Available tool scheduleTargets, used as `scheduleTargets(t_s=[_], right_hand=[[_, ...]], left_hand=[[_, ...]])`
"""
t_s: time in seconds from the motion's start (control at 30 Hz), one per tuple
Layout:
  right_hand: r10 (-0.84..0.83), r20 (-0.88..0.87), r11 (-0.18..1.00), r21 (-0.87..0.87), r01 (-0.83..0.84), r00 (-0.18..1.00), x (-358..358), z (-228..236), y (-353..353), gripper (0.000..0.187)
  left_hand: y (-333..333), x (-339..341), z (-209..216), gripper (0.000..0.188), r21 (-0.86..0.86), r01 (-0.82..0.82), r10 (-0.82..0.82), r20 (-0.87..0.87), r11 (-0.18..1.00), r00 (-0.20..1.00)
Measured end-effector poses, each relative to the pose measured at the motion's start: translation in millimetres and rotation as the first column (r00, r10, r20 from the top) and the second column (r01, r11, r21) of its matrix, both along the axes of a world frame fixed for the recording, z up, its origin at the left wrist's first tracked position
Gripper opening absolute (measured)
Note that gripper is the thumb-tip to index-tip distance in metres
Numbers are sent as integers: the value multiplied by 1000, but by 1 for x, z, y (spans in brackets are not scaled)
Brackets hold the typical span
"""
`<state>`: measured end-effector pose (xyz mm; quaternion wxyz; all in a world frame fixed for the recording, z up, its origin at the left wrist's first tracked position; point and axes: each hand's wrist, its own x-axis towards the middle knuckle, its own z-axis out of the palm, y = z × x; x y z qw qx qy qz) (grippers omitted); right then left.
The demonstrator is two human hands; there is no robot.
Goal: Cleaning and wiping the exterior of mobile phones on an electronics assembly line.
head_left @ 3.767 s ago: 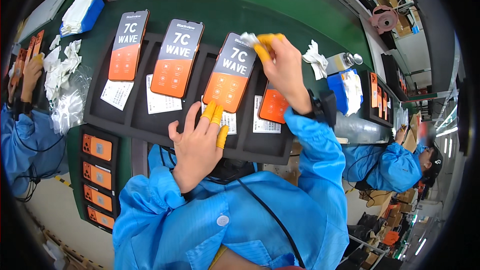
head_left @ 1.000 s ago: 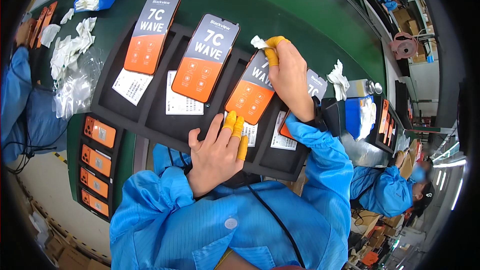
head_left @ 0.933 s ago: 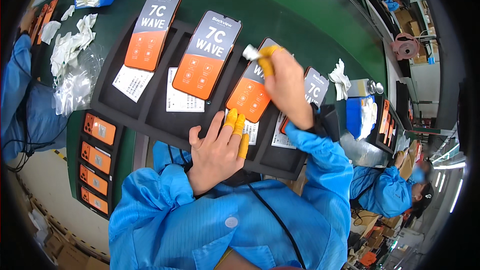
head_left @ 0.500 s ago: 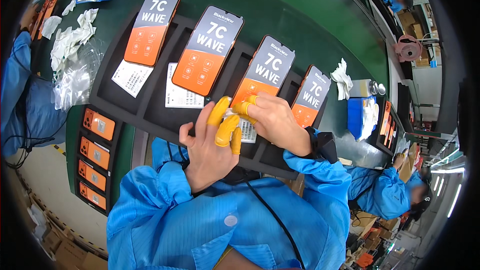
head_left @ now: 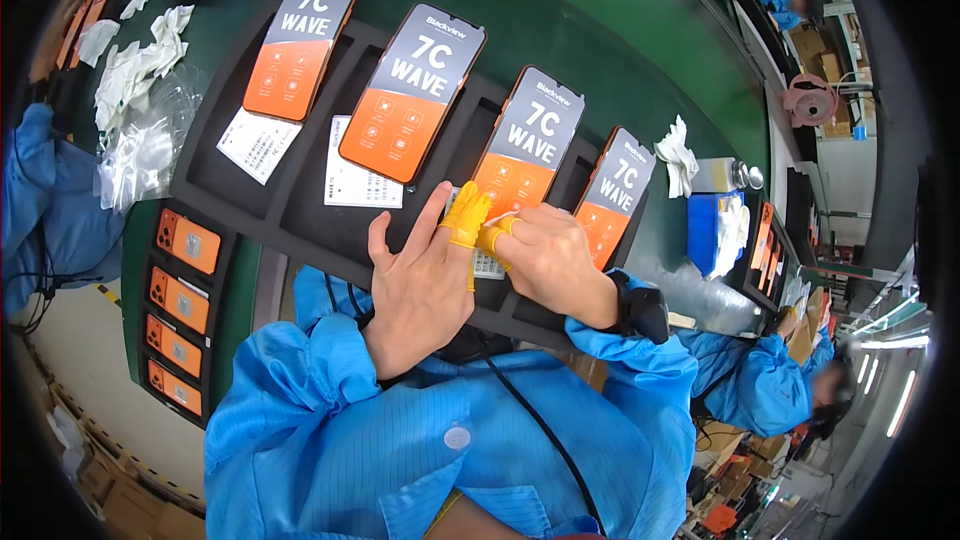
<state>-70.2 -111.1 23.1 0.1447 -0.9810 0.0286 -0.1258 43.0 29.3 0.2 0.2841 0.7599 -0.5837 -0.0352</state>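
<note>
Four orange-and-grey smartphones lie in a slant across a black compartment tray (head_left: 235, 210). My left hand (head_left: 425, 280), with yellow finger cots on some fingers, lies palm down with fingers stretched at the lower end of the third phone (head_left: 530, 135). Close beside it, my right hand (head_left: 555, 265) has its cotted fingers pinched on a small white piece (head_left: 502, 217) over that same phone. What the piece is cannot be made out. A white label card (head_left: 488, 266) shows partly beneath the hands. My left thumb is mostly hidden.
At left are crumpled white wipes (head_left: 135, 80), clear plastic bags (head_left: 150, 155) and a second tray (head_left: 215, 305) of orange phones. A blue box (head_left: 705, 230) of wipes and a metal-capped bottle (head_left: 715, 176) stand at right. Co-workers in blue sit on both sides.
My left fingers have straightened from a bend and now lie flatter by the third phone. The right hand stays pinched nearby. The whole view has shifted slightly.
</note>
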Motion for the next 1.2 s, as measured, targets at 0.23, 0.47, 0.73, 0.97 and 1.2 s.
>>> scheduleTargets(t_s=[0.23,0.47,0.73,0.97,1.2], right_hand=[[64,-79,912,408,-26,995,-6,11,-13,15],[-351,-190,447,827,342,917,9,45,-44,17],[-413,100,799,518,307,905,81,34,-79,17],[-354,250,925,235,298,901,117,6,-81,16],[13,110,999,-43,-8,994,77,-15,16,26]], left_hand=[[24,32,23,32,-60,-182,182,-4,982,983],[38,37,22,29,10,33,-31,-178,999,983],[27,17,16,33,48,136,-132,-87,990,987],[34,32,7,21,69,-128,116,164,989,980],[34,37,7,11,62,-121,109,177,991,978]])
